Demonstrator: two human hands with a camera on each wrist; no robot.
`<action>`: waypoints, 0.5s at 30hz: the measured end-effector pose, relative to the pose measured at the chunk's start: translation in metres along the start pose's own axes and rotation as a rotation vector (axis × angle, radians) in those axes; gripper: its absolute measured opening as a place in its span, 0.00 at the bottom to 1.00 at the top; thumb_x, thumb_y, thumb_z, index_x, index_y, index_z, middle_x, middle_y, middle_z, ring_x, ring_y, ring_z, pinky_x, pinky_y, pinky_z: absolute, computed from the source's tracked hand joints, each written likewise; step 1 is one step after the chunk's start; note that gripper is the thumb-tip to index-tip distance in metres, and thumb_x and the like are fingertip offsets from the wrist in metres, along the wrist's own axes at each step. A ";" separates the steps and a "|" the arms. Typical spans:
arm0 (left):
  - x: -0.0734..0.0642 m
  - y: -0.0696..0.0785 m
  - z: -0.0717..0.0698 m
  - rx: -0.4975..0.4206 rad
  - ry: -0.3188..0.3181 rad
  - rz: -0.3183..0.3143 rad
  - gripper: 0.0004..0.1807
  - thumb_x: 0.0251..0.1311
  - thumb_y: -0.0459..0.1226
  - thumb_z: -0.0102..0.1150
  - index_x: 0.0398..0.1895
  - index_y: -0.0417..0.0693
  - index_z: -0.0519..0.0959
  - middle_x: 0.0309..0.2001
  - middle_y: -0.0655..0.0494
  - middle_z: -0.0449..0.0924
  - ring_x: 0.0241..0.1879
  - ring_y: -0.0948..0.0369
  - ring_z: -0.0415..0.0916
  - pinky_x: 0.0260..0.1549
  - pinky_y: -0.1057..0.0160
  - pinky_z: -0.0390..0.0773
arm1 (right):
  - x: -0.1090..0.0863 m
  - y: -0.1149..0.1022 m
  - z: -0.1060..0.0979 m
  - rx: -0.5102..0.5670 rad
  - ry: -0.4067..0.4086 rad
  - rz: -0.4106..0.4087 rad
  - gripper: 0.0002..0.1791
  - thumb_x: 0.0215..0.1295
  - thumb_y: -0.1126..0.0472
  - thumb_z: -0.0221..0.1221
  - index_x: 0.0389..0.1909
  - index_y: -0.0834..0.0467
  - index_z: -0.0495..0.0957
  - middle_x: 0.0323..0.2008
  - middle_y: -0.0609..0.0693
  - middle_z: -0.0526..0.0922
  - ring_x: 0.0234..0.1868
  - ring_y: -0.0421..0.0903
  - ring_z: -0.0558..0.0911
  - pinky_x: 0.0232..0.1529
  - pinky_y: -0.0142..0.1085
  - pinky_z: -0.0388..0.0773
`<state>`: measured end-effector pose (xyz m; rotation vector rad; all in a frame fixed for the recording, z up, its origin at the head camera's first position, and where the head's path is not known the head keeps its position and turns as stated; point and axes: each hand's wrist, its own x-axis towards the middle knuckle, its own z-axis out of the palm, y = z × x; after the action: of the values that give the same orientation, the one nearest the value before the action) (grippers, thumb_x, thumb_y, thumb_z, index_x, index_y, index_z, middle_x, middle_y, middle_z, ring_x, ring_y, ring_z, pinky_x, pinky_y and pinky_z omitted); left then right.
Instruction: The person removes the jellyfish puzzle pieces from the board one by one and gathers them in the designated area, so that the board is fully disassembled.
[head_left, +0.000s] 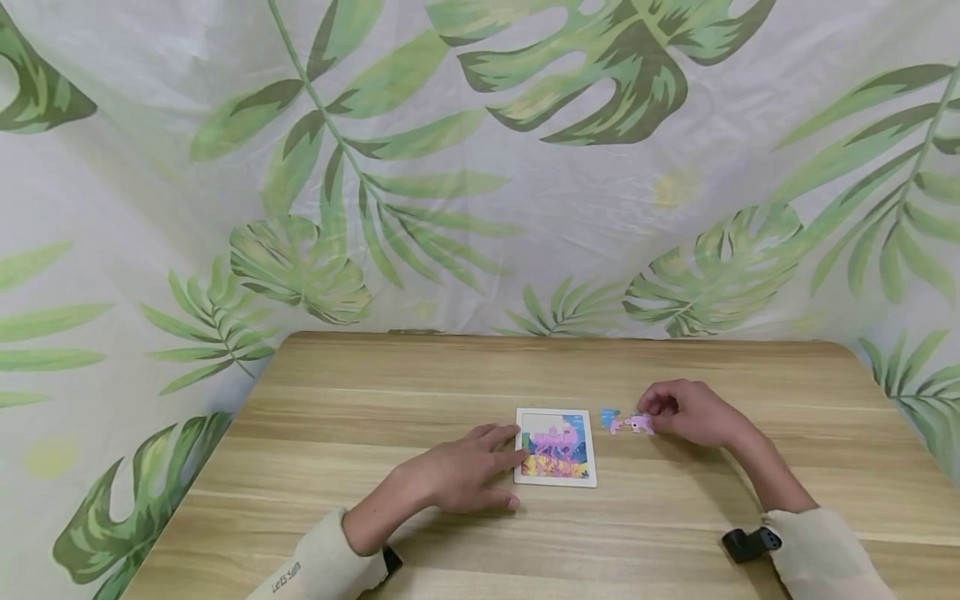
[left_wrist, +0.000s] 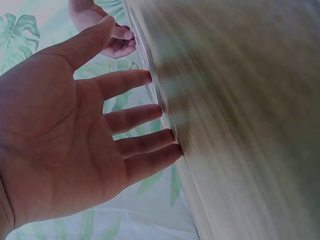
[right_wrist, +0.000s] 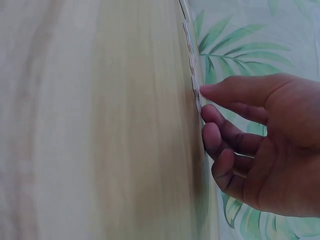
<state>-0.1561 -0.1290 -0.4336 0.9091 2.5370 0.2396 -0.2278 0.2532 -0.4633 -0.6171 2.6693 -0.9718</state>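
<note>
A white-bordered jigsaw puzzle board (head_left: 555, 482) lies flat on the table, its picture showing a pink sea creature over blue and yellow. The upper left of its inside is a pale bare patch. My left hand (head_left: 468, 471) rests at the board's left edge, fingers spread and nearly straight, two fingertips over the border. In the left wrist view those fingers (left_wrist: 132, 120) reach the tabletop side by side. To the right of the board, my right hand (head_left: 693, 414) has its thumb and curled fingers on a pink puzzle piece (head_left: 642, 423). Next to it lies a blue-and-pink piece (head_left: 610, 419).
The wooden table (head_left: 360, 375) has rounded far corners. Behind it hangs a pale leaf-patterned cloth (head_left: 450, 233), close along the back edge. A black device (head_left: 750, 546) sits at the right wrist by the sleeve.
</note>
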 end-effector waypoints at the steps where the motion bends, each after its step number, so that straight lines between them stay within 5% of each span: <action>1: 0.000 0.000 0.000 -0.001 0.000 0.002 0.38 0.74 0.59 0.61 0.83 0.58 0.68 0.86 0.49 0.56 0.85 0.46 0.54 0.75 0.41 0.72 | 0.000 0.000 0.000 0.001 0.000 0.003 0.07 0.65 0.69 0.69 0.43 0.57 0.87 0.35 0.46 0.85 0.36 0.40 0.77 0.36 0.30 0.75; 15: 0.000 -0.001 -0.001 -0.013 -0.007 -0.001 0.39 0.74 0.59 0.61 0.83 0.58 0.67 0.87 0.50 0.54 0.86 0.46 0.53 0.75 0.40 0.72 | 0.002 0.000 0.000 -0.011 0.005 0.015 0.07 0.67 0.69 0.68 0.43 0.59 0.86 0.36 0.48 0.86 0.38 0.42 0.78 0.37 0.31 0.76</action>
<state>-0.1567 -0.1294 -0.4332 0.9019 2.5267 0.2515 -0.2292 0.2521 -0.4635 -0.5963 2.6814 -0.9564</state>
